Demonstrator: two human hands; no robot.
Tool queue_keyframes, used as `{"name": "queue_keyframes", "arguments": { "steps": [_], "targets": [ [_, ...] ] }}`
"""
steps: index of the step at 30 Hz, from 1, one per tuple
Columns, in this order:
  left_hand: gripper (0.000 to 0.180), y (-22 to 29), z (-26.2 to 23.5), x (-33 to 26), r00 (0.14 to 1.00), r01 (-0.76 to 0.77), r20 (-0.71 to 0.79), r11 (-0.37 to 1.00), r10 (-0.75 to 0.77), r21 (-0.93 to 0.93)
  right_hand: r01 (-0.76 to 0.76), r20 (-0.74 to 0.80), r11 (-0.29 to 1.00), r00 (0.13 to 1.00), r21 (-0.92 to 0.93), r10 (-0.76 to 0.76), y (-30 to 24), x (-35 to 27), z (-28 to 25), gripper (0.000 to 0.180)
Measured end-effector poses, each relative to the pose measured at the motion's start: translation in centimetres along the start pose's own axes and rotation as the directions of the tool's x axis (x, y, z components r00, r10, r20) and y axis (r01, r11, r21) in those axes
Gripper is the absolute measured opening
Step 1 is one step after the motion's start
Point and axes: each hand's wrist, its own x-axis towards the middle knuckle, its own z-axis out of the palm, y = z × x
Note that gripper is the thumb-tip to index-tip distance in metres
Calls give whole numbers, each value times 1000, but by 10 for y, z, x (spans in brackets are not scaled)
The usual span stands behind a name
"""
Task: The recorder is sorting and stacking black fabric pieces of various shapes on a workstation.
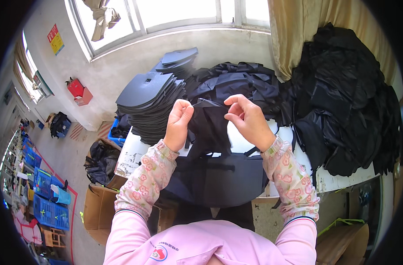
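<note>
I see the left hand [178, 126] with its fingers folded closely, and they pinch the black cloth [209, 128] at its upper left corner. The right hand [251, 121] is half open: its thumb and forefinger stand apart, with the tips just beside the upper right part of the cloth. Whether they touch it, I cannot tell.

The cloth hangs above the middle of the worktop [130, 155], and its lower part comes down to a dark panel [219, 182]. This panel lies across the near edge of the worktop, and its rounded side reaches over toward the person. If cloth and panel are joined, I cannot tell.

Near the left edge I see a tall stack of grey boards [149, 104]. At the far edge, between this stack and the right end, lies a black heap [243, 86]. A bigger pile [349, 99] covers the right end, and some of its pieces hang over the near edge. Beside the left edge, below, stands a blue crate [116, 141].
</note>
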Motion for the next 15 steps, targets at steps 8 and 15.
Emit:
{"name": "queue_keyframes", "arguments": {
  "steps": [8,15],
  "targets": [
    [29,-11,24,-9,933,-340,249,867,261,364,59,-75,994,995,-93,-66,-4,-4,12,30],
    [27,-6,-37,-17,796,-451,215,317,566,834,305,98,800,949,-516,-298,-41,-46,-1,17]
  ]
}}
